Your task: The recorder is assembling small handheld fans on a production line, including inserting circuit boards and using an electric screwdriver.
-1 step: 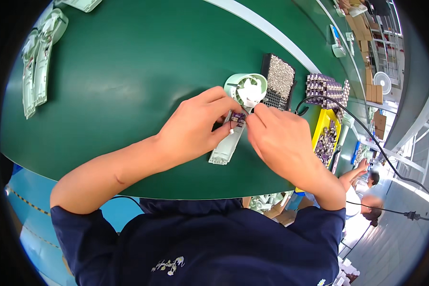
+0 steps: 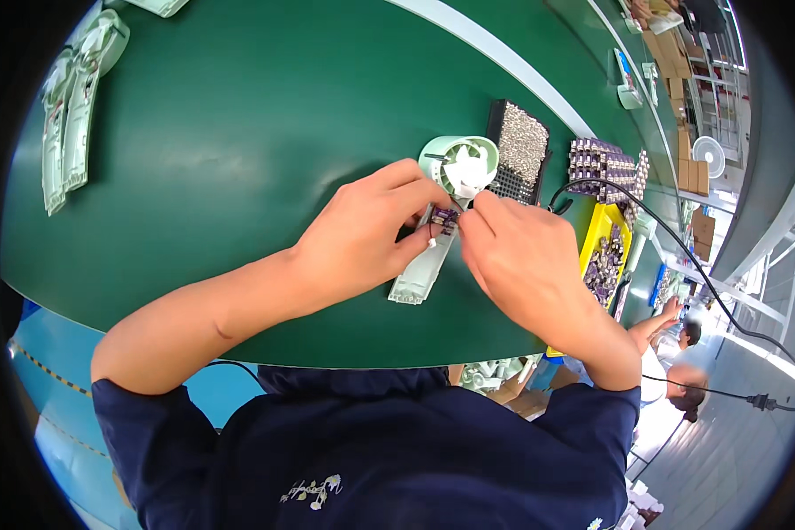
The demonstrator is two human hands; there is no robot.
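Observation:
In the middle of the bench, a pale green handheld fan housing (image 2: 413, 281) lies with its round head away from me. White fan blades (image 2: 465, 170) show inside that head. My left hand (image 2: 369, 223) is closed, thumb and fingers pinching a small purple circuit board (image 2: 443, 217) over the handle. A thin dark wire with a small white connector (image 2: 432, 242) hangs by the left thumb. My right hand (image 2: 523, 252) is closed too, its fingertips pressed together at the board's right edge; what they grip is hidden.
A black tray (image 2: 519, 146) of small metal parts stands beyond the fan head. Purple parts in rows (image 2: 602, 163) and a yellow bin (image 2: 625, 231) of purple boards sit to the right, near a black cable (image 2: 671, 231). More green housings (image 2: 78, 115) lie far left. Other people work at right.

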